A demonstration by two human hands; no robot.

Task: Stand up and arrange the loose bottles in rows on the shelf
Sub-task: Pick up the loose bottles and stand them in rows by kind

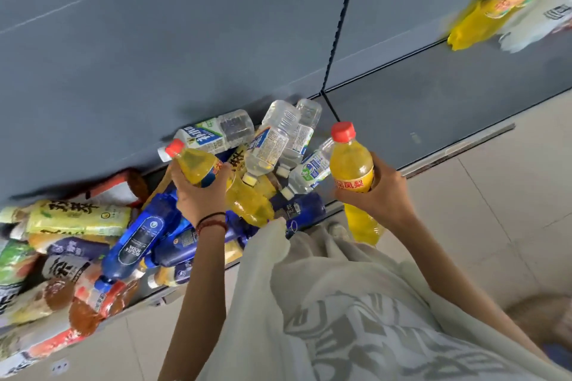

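My left hand (201, 195) grips a yellow drink bottle (193, 164) with a red cap, tilted to the left over the pile. My right hand (382, 192) grips a second yellow bottle (351, 164) with a red cap, held nearly upright. Below and between them lies a heap of loose bottles (272, 148) on the dark shelf (433, 111): clear water bottles, blue bottles (139, 238), yellow and tea bottles. At the top right a yellow bottle (495, 6) and a pale one (544, 15) stand on the shelf, blurred.
A grey back panel (154, 40) with a black slotted upright (340, 18) rises behind the shelf. Pale floor tiles (495, 195) lie to the right. My light printed shirt (356, 318) fills the lower middle. More lying bottles (46, 257) crowd the left end.
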